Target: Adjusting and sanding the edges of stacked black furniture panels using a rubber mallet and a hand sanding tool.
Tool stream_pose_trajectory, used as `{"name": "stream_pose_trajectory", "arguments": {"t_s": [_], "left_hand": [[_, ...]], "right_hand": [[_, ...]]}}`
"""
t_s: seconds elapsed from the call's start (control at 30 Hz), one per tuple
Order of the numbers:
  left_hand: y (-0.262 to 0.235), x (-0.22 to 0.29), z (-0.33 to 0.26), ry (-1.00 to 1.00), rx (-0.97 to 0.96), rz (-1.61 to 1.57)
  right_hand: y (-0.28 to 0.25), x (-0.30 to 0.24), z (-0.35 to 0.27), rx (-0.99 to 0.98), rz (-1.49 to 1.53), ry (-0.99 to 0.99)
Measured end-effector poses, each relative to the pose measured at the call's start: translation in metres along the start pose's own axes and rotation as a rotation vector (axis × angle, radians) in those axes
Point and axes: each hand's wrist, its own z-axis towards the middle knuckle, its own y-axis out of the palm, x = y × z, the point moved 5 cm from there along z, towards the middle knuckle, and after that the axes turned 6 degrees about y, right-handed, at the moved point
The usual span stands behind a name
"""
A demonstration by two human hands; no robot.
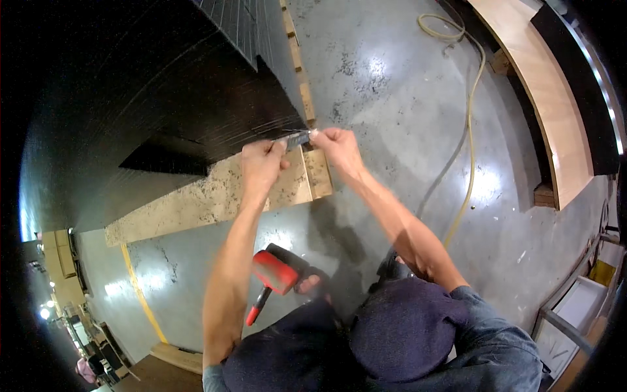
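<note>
A short, narrow grey piece (298, 140) spans the gap between my hands; its exact kind is too small to tell. My left hand (261, 164) pinches one end, thumb and fingers pressed together. On the other end, the fingertips of my right hand (337, 149) are closed, with a small bright spot at them. Both hands are beside the near corner of a large black panel (157, 72) with a fine grain and pale scratches. Under that panel lies a thick, stained wooden beam (196, 199), its end block just below my right hand.
A mallet with a red head (275, 272) lies on the grey floor (385, 85) near my legs. A yellowish hose (471, 130) snakes along the floor at the right. Beyond it stands a curved wood panel (548, 98) on blocks. Metal-framed shelving (568, 320) is at lower right.
</note>
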Motion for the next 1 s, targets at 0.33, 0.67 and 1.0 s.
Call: {"name": "stream_pose_trajectory", "arguments": {"t_s": [0.33,0.67,1.0], "left_hand": [[-0.036,-0.052,-0.125,-0.174,0.226,-0.525],[-0.029,-0.064,-0.134,-0.254,0.153,-0.754],[0.001,-0.009,-0.043,-0.229,-0.084,-0.591]], "right_hand": [[-0.013,-0.057,0.028,-0.079,-0.768,-0.733],[-0.009,-0.066,0.027,-0.318,-0.928,-0.904],[-0.038,-0.016,-0.003,-0.094,-0.203,-0.149]]}}
